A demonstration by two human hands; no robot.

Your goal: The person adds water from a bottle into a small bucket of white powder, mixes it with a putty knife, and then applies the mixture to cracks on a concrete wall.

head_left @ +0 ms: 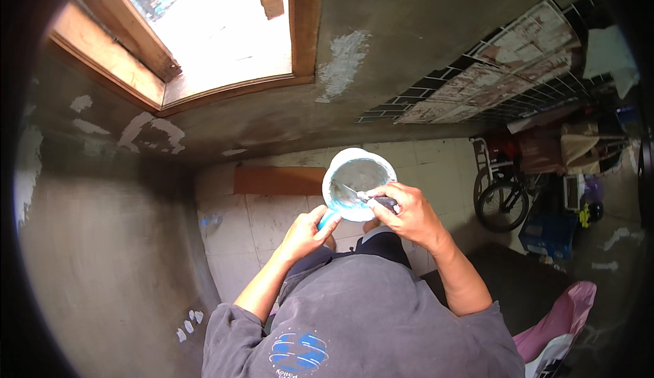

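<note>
In front of my body I hold a round, paste-smeared dipper (331,171) with a light blue handle. My left hand (304,235) is closed around that handle, left of and below the bowl. Greyish-white paste (361,172) coats the inside. My right hand (411,216) grips a putty knife (385,202) by its dark handle, over the right side of the bowl. The knife's blade points left, down inside the bowl. Whitish paste clings near where blade and handle meet.
Ahead is a grey wall (388,10) with white filler patches (344,61) and a wooden-framed window (304,30). A brown board (279,181) lies on the tiled floor (225,228) by the wall. To the right stand a bicycle (503,207) and a blue box (547,235).
</note>
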